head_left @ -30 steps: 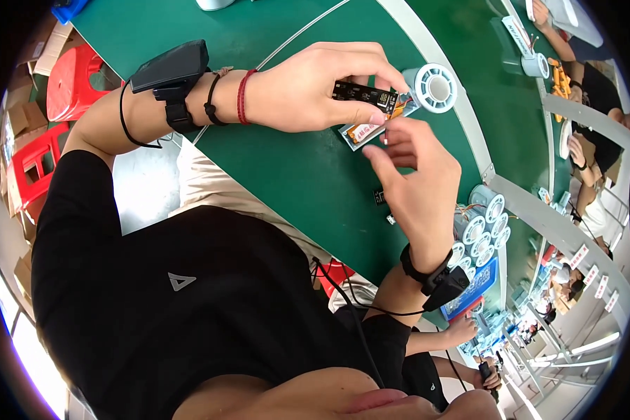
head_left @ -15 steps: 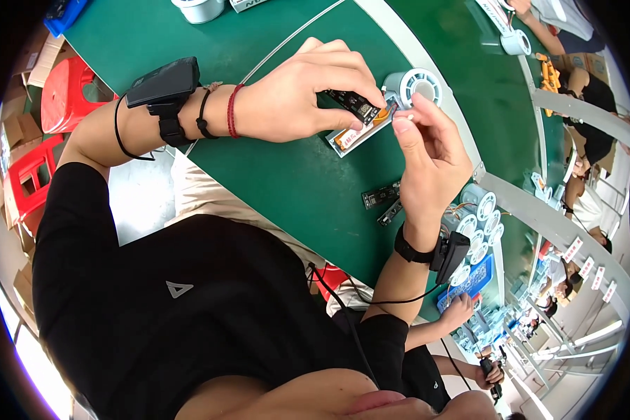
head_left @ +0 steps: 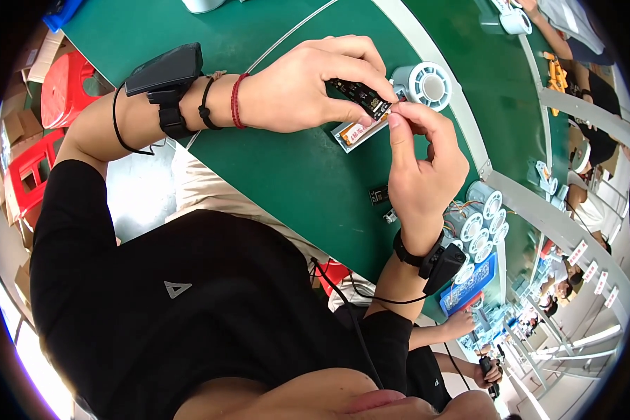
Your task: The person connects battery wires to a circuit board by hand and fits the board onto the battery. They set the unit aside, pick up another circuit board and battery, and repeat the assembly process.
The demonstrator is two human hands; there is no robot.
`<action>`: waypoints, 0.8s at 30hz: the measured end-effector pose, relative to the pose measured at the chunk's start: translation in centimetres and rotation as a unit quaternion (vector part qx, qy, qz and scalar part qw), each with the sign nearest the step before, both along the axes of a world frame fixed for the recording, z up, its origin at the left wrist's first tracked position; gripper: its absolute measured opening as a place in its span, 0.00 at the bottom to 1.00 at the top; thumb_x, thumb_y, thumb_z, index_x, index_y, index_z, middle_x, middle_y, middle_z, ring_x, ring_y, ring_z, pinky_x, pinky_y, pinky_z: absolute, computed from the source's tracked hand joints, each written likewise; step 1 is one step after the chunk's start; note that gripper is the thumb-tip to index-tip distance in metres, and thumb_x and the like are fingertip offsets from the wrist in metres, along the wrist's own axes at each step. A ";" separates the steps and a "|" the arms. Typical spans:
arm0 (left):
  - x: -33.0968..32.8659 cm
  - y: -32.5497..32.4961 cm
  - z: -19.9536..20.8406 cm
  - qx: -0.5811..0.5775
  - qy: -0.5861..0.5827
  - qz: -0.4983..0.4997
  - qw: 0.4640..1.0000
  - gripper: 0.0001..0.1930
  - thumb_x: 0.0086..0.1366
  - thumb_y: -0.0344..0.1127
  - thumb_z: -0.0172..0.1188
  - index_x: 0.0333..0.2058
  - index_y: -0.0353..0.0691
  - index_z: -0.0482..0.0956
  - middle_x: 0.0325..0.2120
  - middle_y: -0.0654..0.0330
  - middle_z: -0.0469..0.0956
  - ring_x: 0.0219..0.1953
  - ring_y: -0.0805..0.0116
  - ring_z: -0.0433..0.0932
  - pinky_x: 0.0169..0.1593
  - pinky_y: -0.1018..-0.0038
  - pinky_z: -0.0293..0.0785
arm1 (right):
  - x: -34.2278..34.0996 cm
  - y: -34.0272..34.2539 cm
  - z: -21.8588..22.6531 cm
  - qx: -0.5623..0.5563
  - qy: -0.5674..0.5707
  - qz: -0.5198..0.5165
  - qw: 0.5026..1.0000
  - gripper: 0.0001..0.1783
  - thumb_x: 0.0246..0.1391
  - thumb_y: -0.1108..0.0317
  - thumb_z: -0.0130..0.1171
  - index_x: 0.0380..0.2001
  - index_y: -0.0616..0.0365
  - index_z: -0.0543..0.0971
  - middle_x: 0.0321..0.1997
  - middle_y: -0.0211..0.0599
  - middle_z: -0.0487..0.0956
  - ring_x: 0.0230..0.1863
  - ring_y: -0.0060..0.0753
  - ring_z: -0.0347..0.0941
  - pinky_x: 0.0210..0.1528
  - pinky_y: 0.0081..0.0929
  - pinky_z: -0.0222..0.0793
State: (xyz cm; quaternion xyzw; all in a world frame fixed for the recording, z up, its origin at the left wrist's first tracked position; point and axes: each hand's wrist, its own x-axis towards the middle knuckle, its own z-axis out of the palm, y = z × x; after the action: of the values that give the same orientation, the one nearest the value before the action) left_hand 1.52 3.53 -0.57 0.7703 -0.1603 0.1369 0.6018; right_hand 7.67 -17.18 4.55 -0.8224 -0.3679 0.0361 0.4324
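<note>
My left hand (head_left: 308, 84) pinches a narrow black circuit board (head_left: 364, 98) between thumb and fingers. Against the board's right end, the thumb and forefinger of my right hand (head_left: 430, 157) are pressed together; whatever small part they grip is hidden. Below the board lies a pale blue handheld fan, its round head (head_left: 428, 85) toward the far right and its handle casing (head_left: 344, 145) open. A battery with a white label (head_left: 357, 133) shows inside the casing. Another black circuit board (head_left: 379, 194) rests on the green table, left of my right wrist.
Several pale blue fan heads (head_left: 479, 231) with wires cluster right of my right forearm, near a blue tray (head_left: 469, 283). A metal rail (head_left: 462, 119) borders the green table (head_left: 273, 182). Red stools (head_left: 66, 87) stand at left. A co-worker's hand (head_left: 460, 323) is at lower right.
My right hand has closed in on the board's end; its fingertips were a little apart from it before, with a small pale tip between them. The board stays in my left hand.
</note>
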 end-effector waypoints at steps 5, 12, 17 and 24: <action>0.1 0.3 -0.1 -0.006 -0.023 0.002 1.000 0.18 0.56 0.24 0.73 0.47 0.40 0.85 0.42 0.59 0.75 0.43 0.65 0.77 0.47 0.71 0.75 | 0.9 -0.1 -0.9 0.025 -0.078 0.066 0.994 0.10 0.59 0.80 0.65 0.43 0.62 0.78 0.41 0.40 0.84 0.38 0.29 0.80 0.43 0.23 0.75; 0.3 0.2 -0.1 -0.029 -0.035 0.007 0.999 0.18 0.55 0.24 0.74 0.46 0.38 0.85 0.41 0.59 0.76 0.41 0.66 0.77 0.46 0.72 0.76 | 1.2 0.3 -1.7 0.081 -0.158 0.105 0.978 0.12 0.56 0.84 0.64 0.41 0.60 0.76 0.40 0.42 0.84 0.36 0.34 0.80 0.40 0.26 0.76; 0.2 0.1 -0.1 -0.033 -0.037 0.014 0.999 0.19 0.54 0.24 0.74 0.46 0.38 0.85 0.41 0.59 0.76 0.41 0.66 0.77 0.45 0.72 0.76 | 1.0 0.7 -1.7 0.085 -0.211 0.087 0.970 0.15 0.52 0.87 0.65 0.39 0.61 0.75 0.38 0.43 0.84 0.36 0.36 0.79 0.39 0.28 0.76; 0.2 0.3 0.0 -0.037 -0.037 0.019 0.998 0.19 0.54 0.24 0.75 0.46 0.38 0.85 0.40 0.59 0.77 0.40 0.67 0.77 0.44 0.73 0.76 | 0.6 1.4 -2.1 0.103 -0.260 0.069 0.958 0.17 0.47 0.87 0.68 0.37 0.60 0.75 0.37 0.41 0.84 0.32 0.41 0.77 0.34 0.30 0.74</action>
State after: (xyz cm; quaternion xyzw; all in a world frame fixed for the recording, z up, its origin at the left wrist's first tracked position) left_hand 1.77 3.80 -0.53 0.7448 -0.1626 0.1822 0.6210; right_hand 8.24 -15.79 2.48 -0.7270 -0.5253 -0.1876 0.4003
